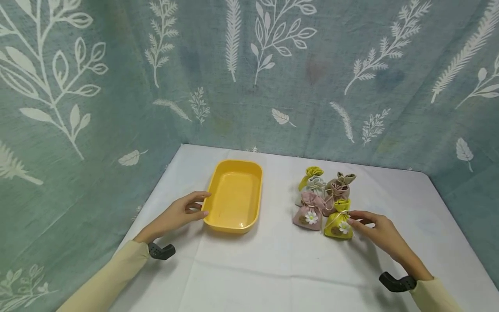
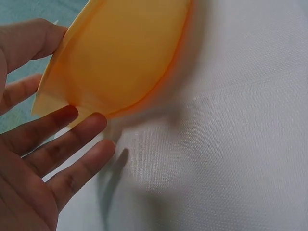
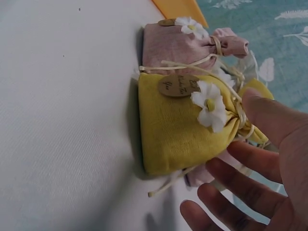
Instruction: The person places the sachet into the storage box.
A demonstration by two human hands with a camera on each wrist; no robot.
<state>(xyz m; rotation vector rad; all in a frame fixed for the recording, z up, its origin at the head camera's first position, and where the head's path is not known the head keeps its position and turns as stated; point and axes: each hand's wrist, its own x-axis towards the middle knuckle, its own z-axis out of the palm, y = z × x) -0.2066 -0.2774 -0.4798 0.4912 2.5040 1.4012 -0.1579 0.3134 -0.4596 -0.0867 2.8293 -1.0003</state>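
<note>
The front yellow pouch (image 3: 175, 132) is pinched at its neck by the right hand (image 1: 377, 228); the tray (image 1: 234, 197), touched by the spread left hand (image 1: 182, 211), is not yet filled.

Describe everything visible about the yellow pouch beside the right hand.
The yellow pouch looks like woven fabric, plump and gathered at the neck by a cream cord with loose ends. Its front carries a white flower with a yellow centre and an oval brown lettered tag. It stands neck up on the white cloth beside a pink pouch. The right hand has its thumb and index finger at the neck; whether they pinch it is unclear.
</note>
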